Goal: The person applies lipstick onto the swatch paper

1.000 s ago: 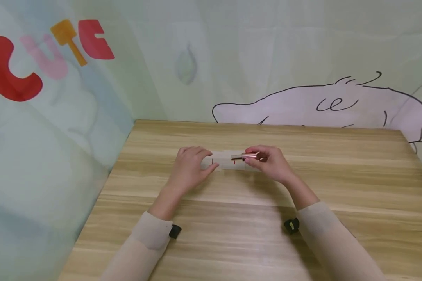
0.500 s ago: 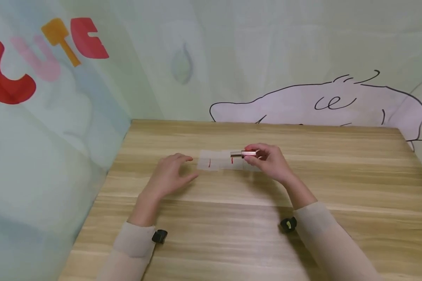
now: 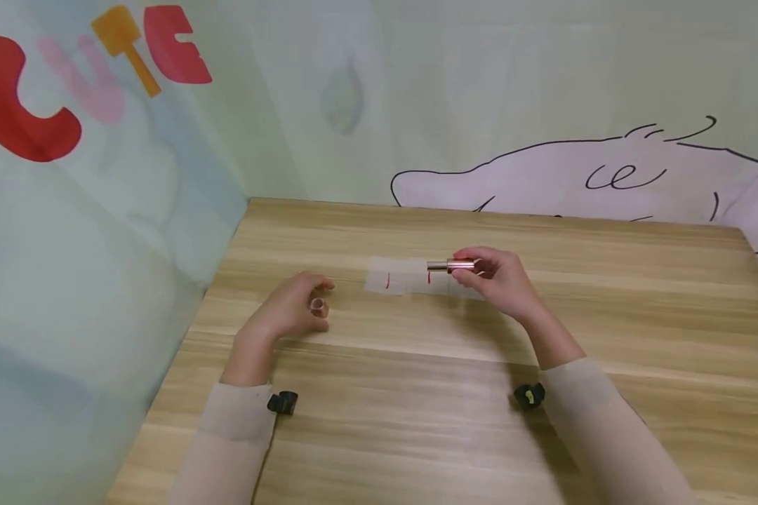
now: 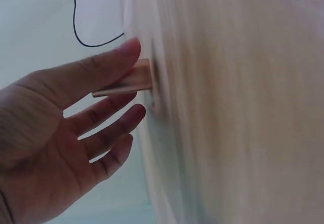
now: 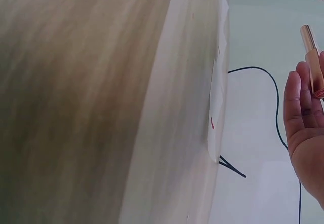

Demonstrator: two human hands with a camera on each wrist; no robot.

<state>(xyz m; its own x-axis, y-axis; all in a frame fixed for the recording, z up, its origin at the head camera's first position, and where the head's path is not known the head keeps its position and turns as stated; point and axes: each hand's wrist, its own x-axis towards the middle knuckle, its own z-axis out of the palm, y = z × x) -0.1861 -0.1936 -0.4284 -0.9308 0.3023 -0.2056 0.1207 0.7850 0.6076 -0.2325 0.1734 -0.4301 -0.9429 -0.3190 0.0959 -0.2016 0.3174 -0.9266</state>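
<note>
My right hand (image 3: 495,277) holds an uncapped lipstick (image 3: 460,265) by its rose-gold base, its silver tube pointing left above a pale paper strip (image 3: 410,278). Two short red strokes mark that strip. In the right wrist view, the lipstick (image 5: 313,64) lies along the fingers at the right edge. To the left of the strip, my left hand (image 3: 287,308) has its thumb and fingers around a rose-gold lipstick cap (image 3: 319,308), which stands hollow end up on the table. A gap shows between forefinger and cap in the head view. The left wrist view has the thumb partly covering the cap (image 4: 131,81).
The wood-grain table (image 3: 385,400) ends at a wall cloth (image 3: 290,126) printed with coloured letters and a line-drawn animal. A black wrist camera (image 3: 283,402) sits at the left cuff, and another camera (image 3: 529,396) at the right cuff.
My left hand has moved off the paper strip, leftward and nearer, to around the cap, which now shows. My right hand keeps the lipstick over the strip. The head view has shifted slightly.
</note>
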